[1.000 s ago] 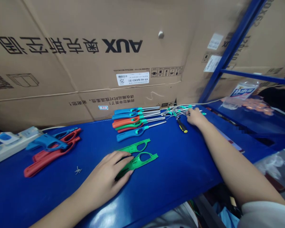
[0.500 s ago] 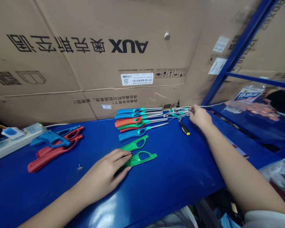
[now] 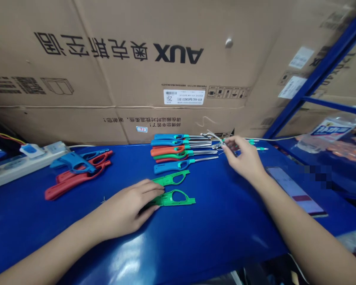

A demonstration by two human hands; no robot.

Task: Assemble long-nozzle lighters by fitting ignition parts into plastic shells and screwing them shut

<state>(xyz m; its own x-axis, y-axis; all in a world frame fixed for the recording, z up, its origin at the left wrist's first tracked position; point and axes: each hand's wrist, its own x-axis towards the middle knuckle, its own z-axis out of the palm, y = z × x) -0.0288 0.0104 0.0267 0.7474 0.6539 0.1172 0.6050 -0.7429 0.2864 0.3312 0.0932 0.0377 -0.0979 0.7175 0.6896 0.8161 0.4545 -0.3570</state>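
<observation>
My left hand (image 3: pixel 133 206) is closed over the handle end of a green lighter shell half (image 3: pixel 178 198), thumb on the near side. Just beyond it, a second green shell half (image 3: pixel 175 179) touches my fingertips. My right hand (image 3: pixel 245 158) pinches a thin pale strip (image 3: pixel 215 136) above a pile of lighter inner parts (image 3: pixel 256 145) with teal ends and loose wires. My fingers hide much of that pile. Beside it lies a row of long-nosed lighters (image 3: pixel 169 168) in blue, orange, green and red, metal tubes pointing right.
Red and blue lighter shells (image 3: pixel 77 186) lie at left by a white power strip (image 3: pixel 47 156). Small metal pins (image 3: pixel 103 200) are partly behind my left wrist. A phone (image 3: pixel 296 192) lies by my right forearm. A cardboard box (image 3: pixel 121 87) walls off the back; a plastic bottle (image 3: pixel 329 132) stands right.
My right hand has moved left across the parts pile and now has a thin pale strip raised in its fingers. The screwdriver there is no longer visible. My left hand stays on the green shell.
</observation>
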